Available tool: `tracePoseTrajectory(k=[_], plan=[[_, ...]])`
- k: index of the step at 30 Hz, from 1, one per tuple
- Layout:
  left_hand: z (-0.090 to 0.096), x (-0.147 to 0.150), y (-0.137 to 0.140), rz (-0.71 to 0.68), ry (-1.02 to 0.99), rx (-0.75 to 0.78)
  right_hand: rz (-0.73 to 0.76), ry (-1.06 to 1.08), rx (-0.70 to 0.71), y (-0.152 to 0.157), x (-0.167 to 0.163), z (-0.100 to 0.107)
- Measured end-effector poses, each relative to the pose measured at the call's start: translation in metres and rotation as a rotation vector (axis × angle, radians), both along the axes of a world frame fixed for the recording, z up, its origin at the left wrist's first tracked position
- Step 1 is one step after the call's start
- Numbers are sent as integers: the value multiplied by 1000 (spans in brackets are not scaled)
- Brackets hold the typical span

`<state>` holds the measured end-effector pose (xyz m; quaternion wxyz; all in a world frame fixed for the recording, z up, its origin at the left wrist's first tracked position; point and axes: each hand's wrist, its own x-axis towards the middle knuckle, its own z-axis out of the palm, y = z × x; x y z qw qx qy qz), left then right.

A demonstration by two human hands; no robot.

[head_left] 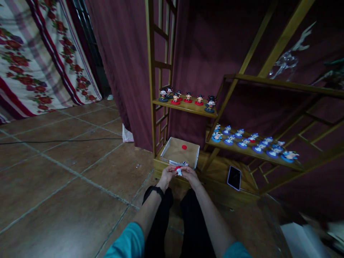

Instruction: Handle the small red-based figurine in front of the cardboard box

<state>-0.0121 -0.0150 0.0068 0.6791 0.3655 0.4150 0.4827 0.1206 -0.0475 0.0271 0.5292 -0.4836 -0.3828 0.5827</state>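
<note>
Left hand [167,174] curled, grip closed on the red base side of a small figurine [178,170]. Figurine pinched between both hands, at the fingertips, low in front of the knees. Right hand [189,173] closed on the pale body side of the same figurine, fingers touching it; possibly twisting base from body, too small to tell. Just beyond the hands, an open cardboard box [172,142] on the lowest shelf board, one loose red disc [184,147] inside on its floor. Above it, a shelf [188,107] with a row of red-based figurines [188,96]. Further right, a dark phone [234,177] flat on the bottom board, then a lower shelf with blue-based figurines [258,147].
</note>
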Motion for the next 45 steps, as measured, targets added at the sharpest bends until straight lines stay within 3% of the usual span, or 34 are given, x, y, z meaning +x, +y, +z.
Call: tracePoseTrajectory(k=[12, 19, 35, 45], plan=[[-2, -1, 2, 11, -21, -153, -8, -47, -74, 2, 4, -9], [-1, -1, 2, -17, -13, -140, -9, -82, -136, 8, 5, -22], [-1, -1, 2, -110, 9, -76, -51, -81, -159, 6, 3, -14], [-5, 1, 5, -166, -10, -48, -74, -125, -154, 9, 6, -26]])
